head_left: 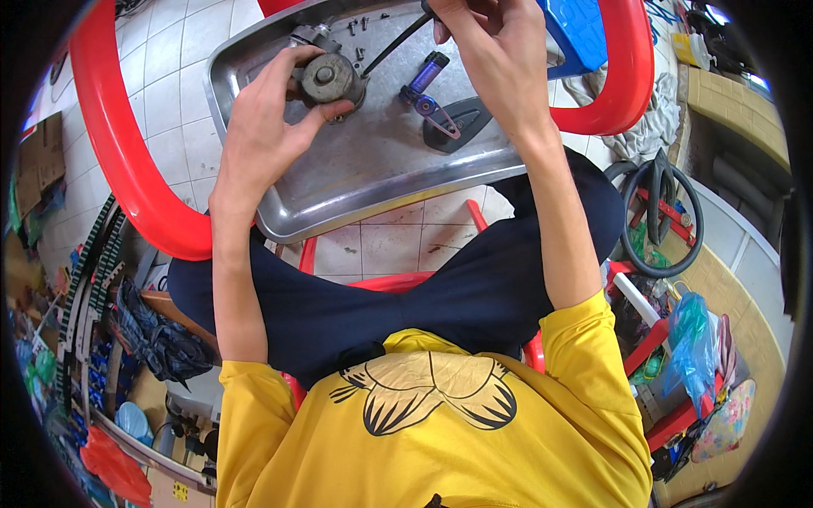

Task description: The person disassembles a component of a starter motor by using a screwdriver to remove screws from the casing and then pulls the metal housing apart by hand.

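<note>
In my left hand (273, 114) is a worn grey metal part (329, 78) with a round, drum-like body, gripped between thumb and fingers over the metal tray (398, 176). My right hand (501, 63) is closed around the upper end of a screwdriver (398, 41); its handle is mostly hidden by the fingers. The thin dark shaft slants down to the left, and its tip meets the right edge of the part. Several small screws (356, 27) lie on the tray beyond the part. Between my hands rests a purple cylinder with a clip (426, 78), beside a black pointed flat piece (462, 127).
The tray sits above my lap, between curved red plastic arms (135, 144). A blue plastic object (574, 38) stands past my right hand. On the floor at right lie grey cloth (631, 110) and a black tube loop (669, 269); assorted clutter lines the left side.
</note>
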{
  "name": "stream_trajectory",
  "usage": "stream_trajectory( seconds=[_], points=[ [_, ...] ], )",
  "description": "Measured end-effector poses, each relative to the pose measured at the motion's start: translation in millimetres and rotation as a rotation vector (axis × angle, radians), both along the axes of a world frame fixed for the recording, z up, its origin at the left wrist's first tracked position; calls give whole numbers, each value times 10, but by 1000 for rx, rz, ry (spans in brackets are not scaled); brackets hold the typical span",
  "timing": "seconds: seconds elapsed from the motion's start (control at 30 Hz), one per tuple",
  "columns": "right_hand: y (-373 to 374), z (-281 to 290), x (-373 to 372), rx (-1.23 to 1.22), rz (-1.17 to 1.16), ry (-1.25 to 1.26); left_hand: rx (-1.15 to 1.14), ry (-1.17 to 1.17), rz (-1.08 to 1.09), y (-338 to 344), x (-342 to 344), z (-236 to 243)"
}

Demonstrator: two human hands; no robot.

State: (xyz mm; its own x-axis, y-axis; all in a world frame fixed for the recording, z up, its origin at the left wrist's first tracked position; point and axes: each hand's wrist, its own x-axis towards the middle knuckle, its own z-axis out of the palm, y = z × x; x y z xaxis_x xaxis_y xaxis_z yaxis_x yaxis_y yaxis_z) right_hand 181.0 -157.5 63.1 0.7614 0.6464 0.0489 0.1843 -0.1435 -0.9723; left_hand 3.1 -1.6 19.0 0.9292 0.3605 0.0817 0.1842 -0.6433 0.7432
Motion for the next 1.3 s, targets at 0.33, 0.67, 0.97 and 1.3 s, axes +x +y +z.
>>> stream_trajectory(
  seconds=[0.33,0.67,0.97,1.3],
  points=[
    [-12,-94,48,161,-143,77,119,-30,8,72,16,-50],
    [-22,-123,32,126,-68,77,-69,14,39,69,-10,-51],
    [-53,-82,62,94,-77,31,-142,40,116,-23,28,9],
    [-55,-8,-2,73,-86,51,-78,4,18,-57,83,68]
  ],
)
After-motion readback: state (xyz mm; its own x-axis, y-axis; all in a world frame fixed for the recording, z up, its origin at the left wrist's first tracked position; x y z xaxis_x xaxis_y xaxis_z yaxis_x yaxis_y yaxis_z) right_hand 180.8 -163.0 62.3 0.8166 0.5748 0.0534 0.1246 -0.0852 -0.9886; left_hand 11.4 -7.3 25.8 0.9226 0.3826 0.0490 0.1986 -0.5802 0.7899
